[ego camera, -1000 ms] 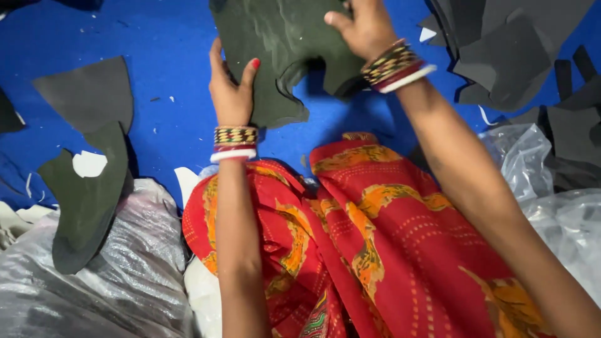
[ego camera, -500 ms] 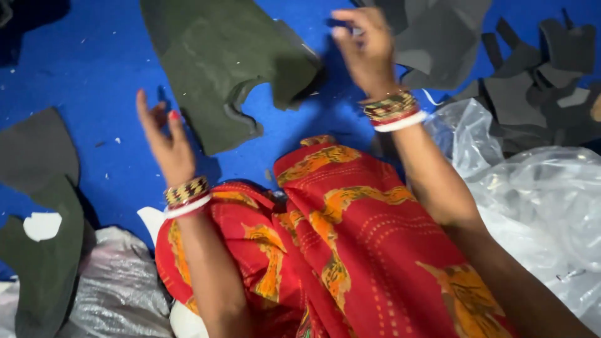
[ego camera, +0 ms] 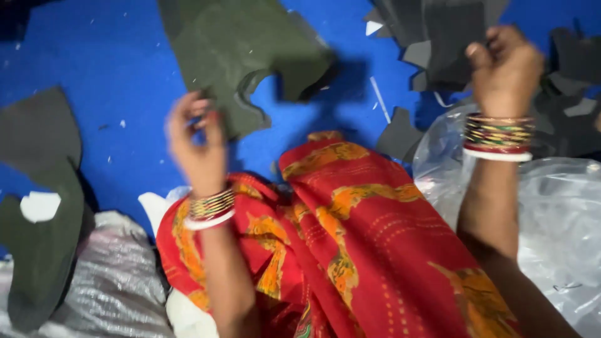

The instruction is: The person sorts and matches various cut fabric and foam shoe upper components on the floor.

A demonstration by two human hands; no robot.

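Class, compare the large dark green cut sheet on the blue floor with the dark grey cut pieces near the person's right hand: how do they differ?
The large dark green cut sheet is olive-toned; the dark grey cut pieces are charcoal. The green sheet is one broad piece lying alone, beside the left hand; the grey pieces are smaller, overlapping in a heap by the right hand. Both lie on the blue floor with irregular cut edges.
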